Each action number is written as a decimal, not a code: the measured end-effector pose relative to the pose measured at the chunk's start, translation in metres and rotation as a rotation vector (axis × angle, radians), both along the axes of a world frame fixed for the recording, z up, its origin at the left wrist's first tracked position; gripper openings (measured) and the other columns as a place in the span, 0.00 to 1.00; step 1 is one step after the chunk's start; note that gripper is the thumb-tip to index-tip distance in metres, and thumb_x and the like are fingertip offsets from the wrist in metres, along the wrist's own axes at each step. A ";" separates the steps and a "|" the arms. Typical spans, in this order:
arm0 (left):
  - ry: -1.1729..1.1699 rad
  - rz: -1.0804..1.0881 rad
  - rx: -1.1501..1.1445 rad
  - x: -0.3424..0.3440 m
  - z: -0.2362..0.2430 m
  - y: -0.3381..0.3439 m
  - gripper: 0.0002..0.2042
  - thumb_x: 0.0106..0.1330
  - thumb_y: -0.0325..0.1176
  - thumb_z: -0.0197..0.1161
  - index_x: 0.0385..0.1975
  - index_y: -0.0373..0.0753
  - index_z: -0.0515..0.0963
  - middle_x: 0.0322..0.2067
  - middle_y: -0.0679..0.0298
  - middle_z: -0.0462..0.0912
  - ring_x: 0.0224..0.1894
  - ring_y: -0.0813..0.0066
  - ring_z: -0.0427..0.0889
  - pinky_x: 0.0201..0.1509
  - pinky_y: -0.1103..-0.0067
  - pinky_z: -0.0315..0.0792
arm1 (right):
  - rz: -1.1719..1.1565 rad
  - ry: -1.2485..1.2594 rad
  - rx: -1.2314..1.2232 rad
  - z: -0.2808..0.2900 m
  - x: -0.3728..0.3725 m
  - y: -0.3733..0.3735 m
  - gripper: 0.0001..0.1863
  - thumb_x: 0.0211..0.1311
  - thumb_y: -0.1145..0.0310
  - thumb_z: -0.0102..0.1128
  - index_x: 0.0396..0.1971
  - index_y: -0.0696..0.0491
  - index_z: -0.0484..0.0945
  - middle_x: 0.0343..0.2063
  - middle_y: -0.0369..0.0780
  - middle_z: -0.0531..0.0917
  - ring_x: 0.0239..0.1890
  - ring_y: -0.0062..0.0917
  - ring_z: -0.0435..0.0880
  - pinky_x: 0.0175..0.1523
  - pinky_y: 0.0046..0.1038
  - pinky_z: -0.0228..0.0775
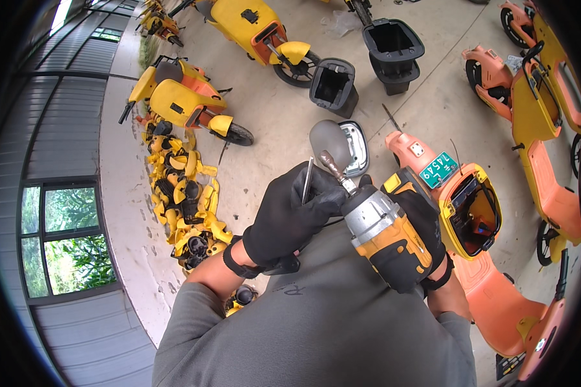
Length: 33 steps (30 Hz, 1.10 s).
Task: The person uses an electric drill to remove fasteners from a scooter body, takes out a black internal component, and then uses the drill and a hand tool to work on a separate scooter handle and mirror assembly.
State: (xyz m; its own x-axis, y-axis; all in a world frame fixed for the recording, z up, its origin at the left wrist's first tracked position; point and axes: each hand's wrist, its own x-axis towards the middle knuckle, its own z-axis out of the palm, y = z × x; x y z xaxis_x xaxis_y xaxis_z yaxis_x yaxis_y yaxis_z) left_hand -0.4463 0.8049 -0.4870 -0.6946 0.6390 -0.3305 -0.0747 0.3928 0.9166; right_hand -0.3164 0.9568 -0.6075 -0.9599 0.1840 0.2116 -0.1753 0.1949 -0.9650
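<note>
My right hand [422, 222], in a black glove, is wrapped around a yellow, black and silver cordless impact driver [384, 226], held in front of my chest. A long metal bit [336, 169] with a brownish tip sticks out of its nose. Also gloved in black, my left hand [290, 209] is closed on a slim metal rod [308, 182] that points upward. Its fingertips lie close to the driver's nose; whether they touch it I cannot tell. Just right of the driver stands an orange and yellow scooter [474, 213], its seat compartment uncovered.
A grey scooter seat [329, 143] lies on the concrete beyond my hands. Two black bins [333, 85] [394, 48] stand farther off. Yellow scooters [187, 103] line the far left, above a heap of yellow and black parts [187, 187]. More orange and yellow scooters [539, 116] stand right.
</note>
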 end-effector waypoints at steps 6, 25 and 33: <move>-0.136 0.033 -0.110 0.000 -0.001 0.003 0.06 0.56 0.29 0.56 0.26 0.34 0.70 0.18 0.66 0.73 0.12 0.87 0.66 0.14 0.89 0.60 | -0.003 0.025 0.019 0.001 0.000 0.002 0.25 0.39 0.66 0.62 0.42 0.57 0.71 0.33 0.42 0.75 0.35 0.36 0.73 0.42 0.33 0.63; -0.428 0.041 -0.100 -0.007 0.002 0.005 0.07 0.62 0.32 0.50 0.28 0.34 0.70 0.17 0.67 0.74 0.10 0.89 0.64 0.13 0.91 0.59 | -0.006 0.049 -0.007 -0.004 0.001 0.002 0.27 0.38 0.65 0.62 0.43 0.59 0.71 0.32 0.43 0.75 0.34 0.36 0.73 0.41 0.33 0.63; -0.408 -0.015 -0.117 -0.007 0.001 0.007 0.04 0.58 0.29 0.52 0.29 0.35 0.70 0.18 0.67 0.72 0.10 0.89 0.64 0.15 0.90 0.59 | -0.041 0.100 0.146 0.003 -0.001 0.009 0.27 0.38 0.66 0.63 0.43 0.58 0.70 0.33 0.43 0.75 0.35 0.36 0.73 0.42 0.33 0.63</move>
